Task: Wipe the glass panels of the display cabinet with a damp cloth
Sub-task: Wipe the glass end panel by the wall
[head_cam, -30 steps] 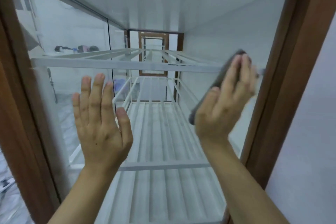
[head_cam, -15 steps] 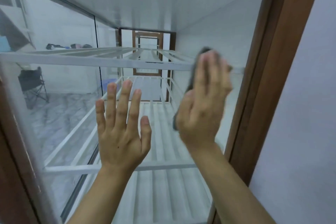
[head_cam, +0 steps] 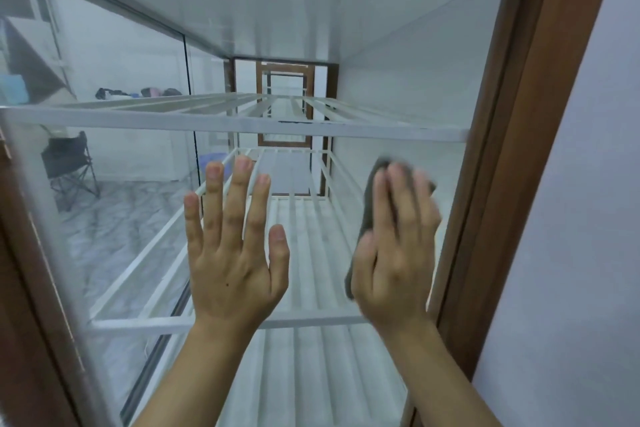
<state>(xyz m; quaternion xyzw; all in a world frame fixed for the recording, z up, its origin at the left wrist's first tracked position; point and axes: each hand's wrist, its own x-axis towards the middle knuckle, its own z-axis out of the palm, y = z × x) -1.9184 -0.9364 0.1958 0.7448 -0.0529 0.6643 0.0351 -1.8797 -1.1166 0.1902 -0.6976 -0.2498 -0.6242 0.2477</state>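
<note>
Two hands are on the pane, both flat. My left hand [head_cam: 235, 263] is spread wide, fingers straight and apart, palm against the glass panel [head_cam: 398, 62] as a brace, and it holds nothing. My right hand [head_cam: 394, 253], blurred with motion, has its fingers straight and close together and presses the grey cloth [head_cam: 371, 194] to the glass; the cloth shows along the left side of that hand and above the fingertips. A second ago the cloth was up at the level of the upper shelf [head_cam: 242, 123], close to the wooden frame [head_cam: 512, 184]; half a second ago it had swung inward, and now it sits lower, under that rail and again near the frame. My left hand has kept its place. I take this to mean the wiping is working down the right part of the pane in sweeps, with the strip beneath my hands not yet reached. Beyond the glass, the cabinet holds white slatted racks: the lower shelf [head_cam: 138, 322] just behind my wrists, the upper one above my fingers, and I can make out nothing standing on either. Farther off, through the side glass, a dark folding chair [head_cam: 69, 163] stands on a marbled floor, and small dark things lie on a ledge, too small to name.
</note>
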